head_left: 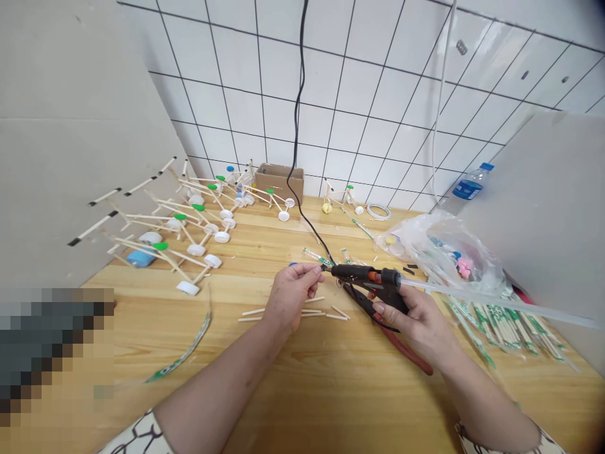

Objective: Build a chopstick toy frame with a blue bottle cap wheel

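While our right hand (420, 321) grips a black glue gun (352, 272) above the table (331, 403), our left hand (288, 296) pinches a small dark piece (324, 268) at its front end. Beneath the gun we see a partly hidden red-handled tool (409, 353); loose sticks (312, 314), wheeled models (161, 246) and a plastic bag (411, 230) surround us.

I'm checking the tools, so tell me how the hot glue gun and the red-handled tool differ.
The hot glue gun is held up in the right hand, while the red-handled tool lies on the wooden table. The gun's body is mostly black, whereas the tool's handle is red. A long translucent glue stick juts from the gun's rear; the red-handled tool shows no such rod. Both are hand tools.
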{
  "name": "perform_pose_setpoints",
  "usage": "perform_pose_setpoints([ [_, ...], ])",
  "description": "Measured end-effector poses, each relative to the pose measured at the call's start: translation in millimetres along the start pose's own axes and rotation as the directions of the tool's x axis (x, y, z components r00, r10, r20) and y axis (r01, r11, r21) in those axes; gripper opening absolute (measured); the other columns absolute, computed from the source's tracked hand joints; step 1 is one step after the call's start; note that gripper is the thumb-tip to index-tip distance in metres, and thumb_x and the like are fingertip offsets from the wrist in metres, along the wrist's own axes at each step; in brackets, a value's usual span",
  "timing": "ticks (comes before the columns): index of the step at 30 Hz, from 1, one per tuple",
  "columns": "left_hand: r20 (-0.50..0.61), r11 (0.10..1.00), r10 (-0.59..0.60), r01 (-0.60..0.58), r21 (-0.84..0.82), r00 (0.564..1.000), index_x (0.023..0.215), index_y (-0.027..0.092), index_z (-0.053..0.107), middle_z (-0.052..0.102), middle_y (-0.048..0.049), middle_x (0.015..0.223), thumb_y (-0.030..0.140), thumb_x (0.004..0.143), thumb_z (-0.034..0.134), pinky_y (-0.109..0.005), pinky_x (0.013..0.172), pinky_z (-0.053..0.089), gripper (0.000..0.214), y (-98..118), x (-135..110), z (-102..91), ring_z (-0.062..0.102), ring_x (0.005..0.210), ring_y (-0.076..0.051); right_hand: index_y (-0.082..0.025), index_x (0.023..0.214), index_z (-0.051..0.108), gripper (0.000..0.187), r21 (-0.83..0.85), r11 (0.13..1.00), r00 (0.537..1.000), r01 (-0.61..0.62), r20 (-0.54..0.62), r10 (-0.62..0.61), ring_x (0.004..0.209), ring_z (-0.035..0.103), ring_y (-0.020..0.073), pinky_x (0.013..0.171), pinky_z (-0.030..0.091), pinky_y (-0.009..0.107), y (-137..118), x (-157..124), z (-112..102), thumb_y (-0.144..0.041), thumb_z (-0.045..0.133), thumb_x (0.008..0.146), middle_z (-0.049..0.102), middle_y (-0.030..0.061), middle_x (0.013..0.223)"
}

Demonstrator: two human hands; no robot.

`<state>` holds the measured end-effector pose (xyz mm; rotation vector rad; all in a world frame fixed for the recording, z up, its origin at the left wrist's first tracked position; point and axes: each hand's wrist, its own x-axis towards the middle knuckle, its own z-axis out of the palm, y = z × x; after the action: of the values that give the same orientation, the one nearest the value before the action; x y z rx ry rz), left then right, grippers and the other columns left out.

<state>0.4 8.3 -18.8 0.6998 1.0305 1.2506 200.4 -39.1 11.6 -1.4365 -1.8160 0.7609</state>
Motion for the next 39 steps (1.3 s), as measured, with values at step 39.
perform_pose_setpoints([
  [39, 0.008, 1.000, -0.001, 0.001, 0.002, 1.000, 0.062, 0.012, 0.065, 0.058, 0.0009, 0.053, 0.033, 0.052, 0.075, -0.021, 0.047, 0.031, 0.025, -1.4, 0.7, -0.7, 0.040, 0.044, -0.005, -0.019, 0.116, 0.060, 0.042, -0.077, 0.997, 1.000, 0.011, 0.000, -0.011, 0.100, 0.060, 0.0301, 0.083, 0.047, 0.042, -0.3, -0.2, -0.8, -0.041, 0.057, 0.079, 0.066, 0.0088, 0.113],
])
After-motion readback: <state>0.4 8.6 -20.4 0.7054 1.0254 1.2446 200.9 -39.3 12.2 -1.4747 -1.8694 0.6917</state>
